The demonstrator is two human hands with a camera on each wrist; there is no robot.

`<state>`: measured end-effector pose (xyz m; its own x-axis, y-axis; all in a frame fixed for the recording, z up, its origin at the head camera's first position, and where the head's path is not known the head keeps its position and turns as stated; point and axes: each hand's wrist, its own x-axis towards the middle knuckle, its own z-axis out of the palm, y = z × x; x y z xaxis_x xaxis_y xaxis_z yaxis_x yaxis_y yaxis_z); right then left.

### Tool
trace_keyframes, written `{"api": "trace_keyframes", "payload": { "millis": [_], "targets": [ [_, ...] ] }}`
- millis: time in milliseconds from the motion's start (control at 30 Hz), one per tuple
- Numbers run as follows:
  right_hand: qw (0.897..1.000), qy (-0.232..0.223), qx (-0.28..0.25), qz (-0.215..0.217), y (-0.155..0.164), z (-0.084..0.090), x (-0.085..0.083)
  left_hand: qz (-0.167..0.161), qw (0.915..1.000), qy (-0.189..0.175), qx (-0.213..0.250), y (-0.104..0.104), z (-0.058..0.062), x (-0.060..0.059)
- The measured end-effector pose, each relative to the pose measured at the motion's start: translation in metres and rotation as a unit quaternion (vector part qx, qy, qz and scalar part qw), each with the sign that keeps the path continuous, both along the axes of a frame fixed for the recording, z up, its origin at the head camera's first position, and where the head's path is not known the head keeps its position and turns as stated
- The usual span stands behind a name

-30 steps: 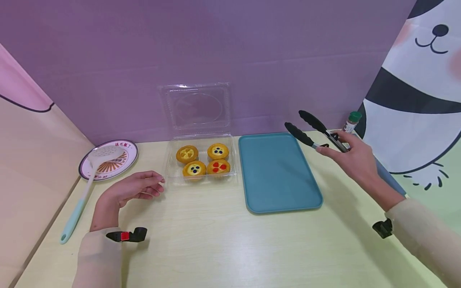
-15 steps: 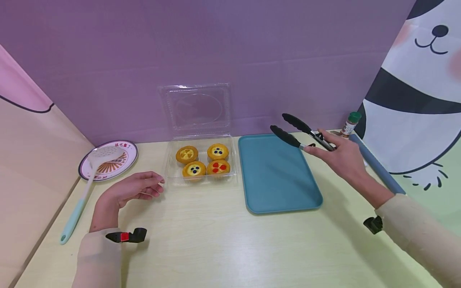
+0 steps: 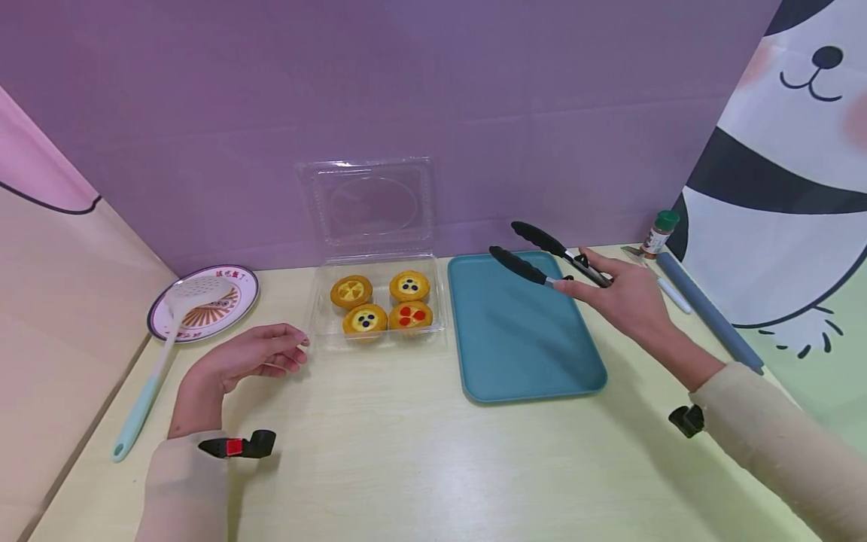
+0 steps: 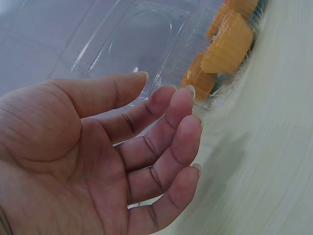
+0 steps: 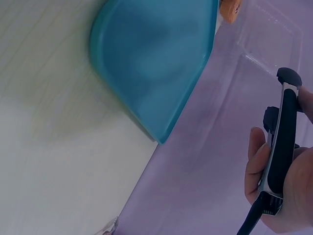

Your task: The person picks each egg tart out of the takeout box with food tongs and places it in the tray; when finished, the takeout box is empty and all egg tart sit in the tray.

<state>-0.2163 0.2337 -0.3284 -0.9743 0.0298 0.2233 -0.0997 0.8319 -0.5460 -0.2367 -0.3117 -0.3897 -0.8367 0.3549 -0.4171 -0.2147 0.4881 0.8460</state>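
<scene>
fingers [image 3: 588, 284] of the right hand [image 3: 623, 297] clamp the tongs [image 3: 542, 257], tips apart over the tray [image 3: 521, 361].

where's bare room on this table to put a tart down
The teal tray is bare, though the tongs in the right hand hang over its far end. The near table is free too. Crowded: the clear box with tarts, beside the left hand.

Left hand [image 3: 254, 354] resting, fingers relaxed; right hand [image 3: 619, 297] raised, grip apparently curled
</scene>
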Motion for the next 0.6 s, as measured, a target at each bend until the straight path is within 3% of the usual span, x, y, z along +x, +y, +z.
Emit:
{"api": "trace_keyframes", "payload": {
  "millis": [600],
  "targets": [
    [1.0, -0.011, -0.019, 0.018, -0.027, 0.001, -0.007, -0.003, 1.0, 0.007, 0.003, 0.001, 0.004, 0.003]
  ]
}}
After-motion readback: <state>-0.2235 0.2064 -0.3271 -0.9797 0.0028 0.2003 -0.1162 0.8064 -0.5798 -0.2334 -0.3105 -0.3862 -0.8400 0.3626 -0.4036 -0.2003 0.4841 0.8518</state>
